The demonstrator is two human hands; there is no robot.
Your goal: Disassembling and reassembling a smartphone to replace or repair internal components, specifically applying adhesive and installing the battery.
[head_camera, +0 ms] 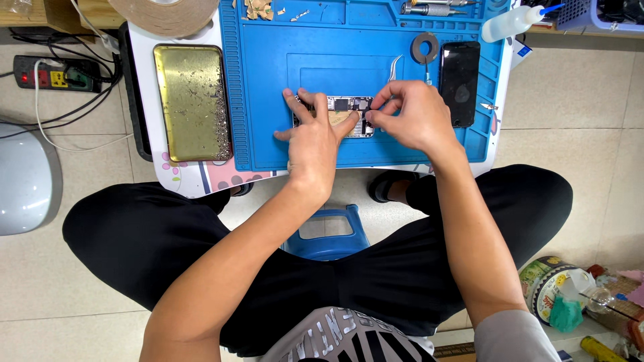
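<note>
A: You sit over a blue repair mat (268, 100), a gold tray (191, 100) to its left and a black phone screen (460, 80) to its right.

B: At mat centre, your left hand (312, 137) presses flat, fingers spread, on the opened phone (342, 114); your right hand (409, 114) pinches its edge.

A small white surface (144, 50) stands on a tiled floor (570, 100). A blue mat (268, 87) covers most of it. To the left of the mat lies a gold tray (191, 100). On the mat lie an opened phone (345, 110), a black screen (459, 80) on the right, tweezers (394, 67), a grey ring (424, 47) and a white bottle (513, 21). On the floor at the left lies a power strip (50, 74).
</note>
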